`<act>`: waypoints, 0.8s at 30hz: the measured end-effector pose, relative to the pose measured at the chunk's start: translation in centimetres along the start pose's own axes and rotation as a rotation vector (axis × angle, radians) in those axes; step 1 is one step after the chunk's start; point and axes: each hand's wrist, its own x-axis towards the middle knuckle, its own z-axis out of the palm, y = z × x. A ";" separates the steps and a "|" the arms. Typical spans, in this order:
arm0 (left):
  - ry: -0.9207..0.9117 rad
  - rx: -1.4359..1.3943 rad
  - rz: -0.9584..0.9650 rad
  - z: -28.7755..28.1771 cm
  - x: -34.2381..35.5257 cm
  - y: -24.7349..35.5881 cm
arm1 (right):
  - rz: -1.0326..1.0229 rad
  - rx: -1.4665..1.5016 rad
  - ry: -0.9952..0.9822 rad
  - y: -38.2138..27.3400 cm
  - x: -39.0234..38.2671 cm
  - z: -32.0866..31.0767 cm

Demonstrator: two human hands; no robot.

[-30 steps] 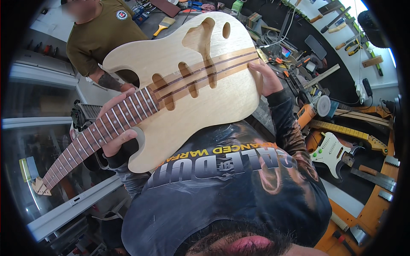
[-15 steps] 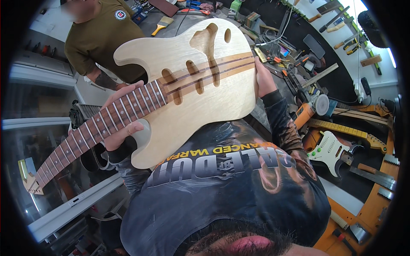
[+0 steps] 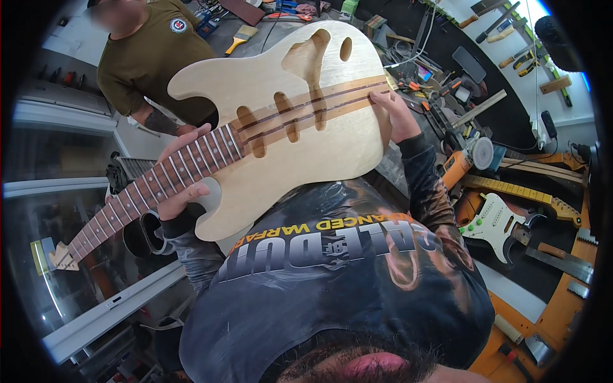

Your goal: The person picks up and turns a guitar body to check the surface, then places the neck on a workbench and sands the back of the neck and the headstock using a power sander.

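An unfinished electric guitar [image 3: 274, 175] of pale wood spans the space before my chest, its face turned up. Routed pickup slots, a larger cavity and a striped centre strip show in the body. Its dark fretboard [image 3: 150, 177] runs down to the left and ends in a small headstock [image 3: 64, 256]. Wrapped round the neck near the body is my left hand [image 3: 185, 191], thumb on the near side and fingers on the far side. My right hand [image 3: 394, 113] grips the body's right end, thumb on the face and the other fingers hidden underneath.
Across the bench stands a person in an olive shirt [image 3: 156, 60]. A paintbrush [image 3: 241, 39] and many tools lie on the bench beyond the guitar. At right are an orange angle grinder [image 3: 454, 169], another guitar body with a white pickguard [image 3: 491, 220] and handsaws [image 3: 559, 263].
The guitar has tilted slightly, with its headstock end shifting up and right. My right thumb has come onto the face of the body; my left hand keeps its hold on the neck.
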 end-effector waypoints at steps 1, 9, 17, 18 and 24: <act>0.026 -0.012 -0.013 -0.3 -0.4 -0.1 | -0.016 -0.041 -0.013 -0.5 0.1 0.0; 0.448 -0.168 -0.200 -0.2 -4.6 -8.7 | -0.044 -0.107 0.151 -2.4 1.3 2.4; 0.551 -0.286 -0.315 0.5 -7.7 -12.2 | 0.080 -0.271 0.055 0.7 4.2 2.7; 0.597 -0.354 -0.291 0.5 -7.9 -12.5 | 0.096 -0.266 0.052 1.2 4.6 2.8; 0.655 -0.492 -0.348 0.0 -11.5 -18.7 | 0.286 -0.527 -0.046 2.9 7.1 2.9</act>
